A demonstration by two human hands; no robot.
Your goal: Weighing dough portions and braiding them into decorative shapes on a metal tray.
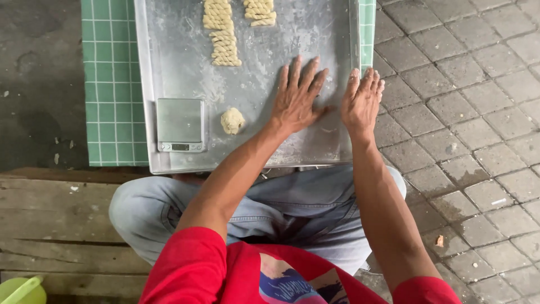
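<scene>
1. Head view: a large rectangular metal tray (169,67) with a low raised rim and a dull, flour-dusted, scratched face is the landmark; it lies on a green cloth (112,84) with a white grid pattern and reaches to the person's knees.
2. The left hand (296,98) lies palm down on the tray's right half, fingers spread and straight, open flat and gripping nothing.
3. The right hand (363,101) presses flat near the tray's right rim, fingers together and pointing away from the body; it too is open with nothing clasped. A thin pale strip of dough (328,130) seems to show on the tray between the two hands, but it is too small to be sure.
4. A rough, crumbly dough ball (232,121), pale beige, sits on the tray just left of the left hand, apart from it.
5. A small flat kitchen scale (180,125) of brushed steel, square with a narrow display strip, stands in the tray's near-left corner, beside the dough ball.
6. At the tray's far side lie twisted dough pieces (222,34), rope-like plaits in a column, with a shorter twisted group (260,11) to their right.
7. Right of the tray the ground is grey paving blocks (478,112), damp in patches; left of the cloth is dark rough concrete.
8. Nearer than the tray: pale blue jeans (292,202), a red shirt, weathered wooden planks (50,225), and a lime-green plastic tub (19,290) in the corner.
</scene>
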